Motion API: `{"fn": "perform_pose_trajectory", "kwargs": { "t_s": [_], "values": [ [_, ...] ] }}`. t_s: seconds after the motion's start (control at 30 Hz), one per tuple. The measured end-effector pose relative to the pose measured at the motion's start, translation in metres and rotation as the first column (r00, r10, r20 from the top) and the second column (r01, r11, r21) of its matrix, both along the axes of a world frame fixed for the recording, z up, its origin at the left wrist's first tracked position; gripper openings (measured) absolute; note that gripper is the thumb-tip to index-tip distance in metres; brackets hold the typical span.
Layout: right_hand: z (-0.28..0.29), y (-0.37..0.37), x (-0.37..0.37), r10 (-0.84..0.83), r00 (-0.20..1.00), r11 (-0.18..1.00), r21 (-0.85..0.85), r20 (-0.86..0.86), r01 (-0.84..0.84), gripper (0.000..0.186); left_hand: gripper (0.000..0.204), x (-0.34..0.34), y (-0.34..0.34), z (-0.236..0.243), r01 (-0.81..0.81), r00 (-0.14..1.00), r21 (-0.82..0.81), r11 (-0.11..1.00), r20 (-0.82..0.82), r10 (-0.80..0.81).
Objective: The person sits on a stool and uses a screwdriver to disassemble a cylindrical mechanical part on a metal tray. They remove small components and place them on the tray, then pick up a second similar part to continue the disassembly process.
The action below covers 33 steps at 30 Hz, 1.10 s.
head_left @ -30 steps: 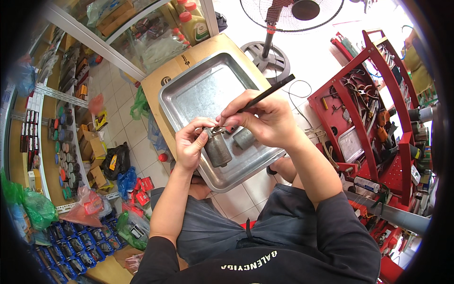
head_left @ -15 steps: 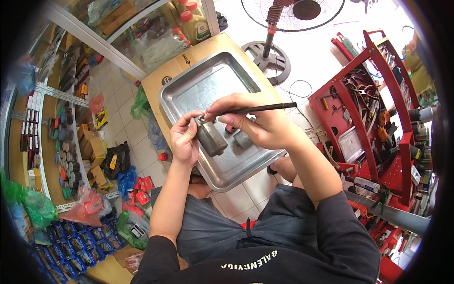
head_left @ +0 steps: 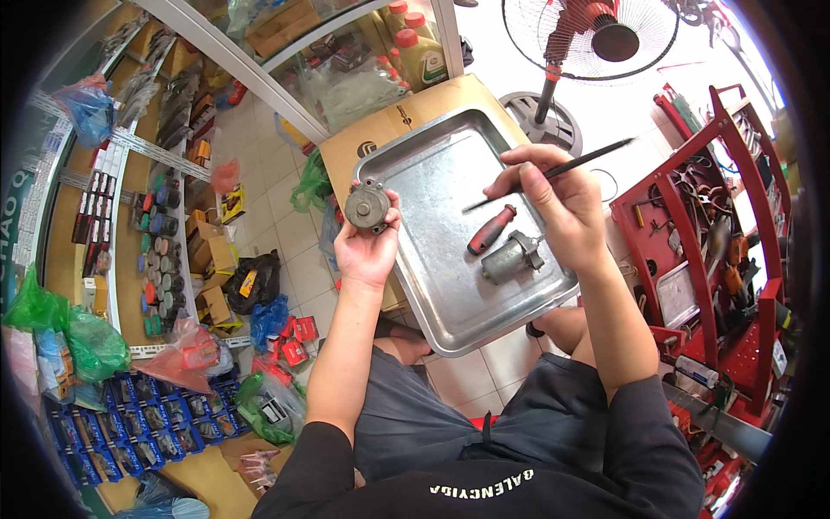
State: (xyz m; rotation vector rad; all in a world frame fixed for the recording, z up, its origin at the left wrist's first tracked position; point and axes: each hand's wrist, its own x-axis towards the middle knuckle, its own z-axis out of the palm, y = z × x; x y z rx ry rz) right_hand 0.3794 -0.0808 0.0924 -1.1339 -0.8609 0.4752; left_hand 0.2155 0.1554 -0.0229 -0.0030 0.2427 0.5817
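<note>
My left hand [head_left: 370, 251] grips a small metal motor [head_left: 367, 206] over the left rim of a metal tray [head_left: 432, 333]. The round end of the motor, with a raised centre and small ears, faces up. A slim black rod [head_left: 596, 153] is pinched in my right hand [head_left: 562, 208] above the tray's right side, its tapered lower tip over the tray and apart from the motor. Beneath that hand, a red and black screwdriver handle [head_left: 491, 230] lies in the tray beside a second grey cylindrical metal part [head_left: 512, 259] with a flanged end.
The tray rests on a cardboard box [head_left: 346, 156]. A glass cabinet [head_left: 346, 60] with bottles stands behind it. At the back right is a floor fan [head_left: 562, 95]; a red tool cart [head_left: 666, 216] stands to the right. Shelves and blue parts bins [head_left: 138, 424] line the left.
My left hand has tipped the motor so its round end faces up. My right hand has drawn the rod away to the right, uncovering the screwdriver handle and second part. The view has shifted.
</note>
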Motion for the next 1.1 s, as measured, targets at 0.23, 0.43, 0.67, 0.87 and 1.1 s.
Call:
{"fn": "perform_pose_trajectory", "kwargs": {
  "t_s": [0.23, 0.43, 0.67, 0.87, 1.1],
  "values": [
    [0.008, -0.003, -0.001, 0.140, 0.990, 0.937, -0.320, -0.032, -0.142, 0.025, 0.033, -0.002, 0.002, 0.002, 0.032, 0.998, -0.092, 0.995, 0.056, -0.027],
    [0.007, -0.001, -0.003, 0.170, 0.981, 0.893, -0.435, 0.090, -0.115, 0.023, 0.032, -0.002, 0.001, 0.004, 0.039, 0.998, -0.061, 0.997, 0.044, -0.036],
    [-0.046, 0.023, -0.025, -0.001, 0.999, 0.835, -0.550, 0.042, 0.024, 0.059, 0.040, 0.003, -0.015, 0.018, -0.054, 0.976, 0.700, 0.712, -0.115, 0.187],
    [-0.082, 0.040, -0.044, 0.080, 0.925, 0.890, -0.392, -0.372, -0.234, 0.073, 0.064, 0.000, -0.034, 0.014, 0.025, 0.916, 0.979, 0.202, -0.104, 0.388],
    [-0.100, 0.026, -0.025, 0.430, 0.466, 0.829, 0.133, -0.774, -0.543, 0.063, 0.115, 0.003, -0.048, 0.043, 0.065, 0.986, 0.945, 0.320, -0.110, 0.123]
  ]
}}
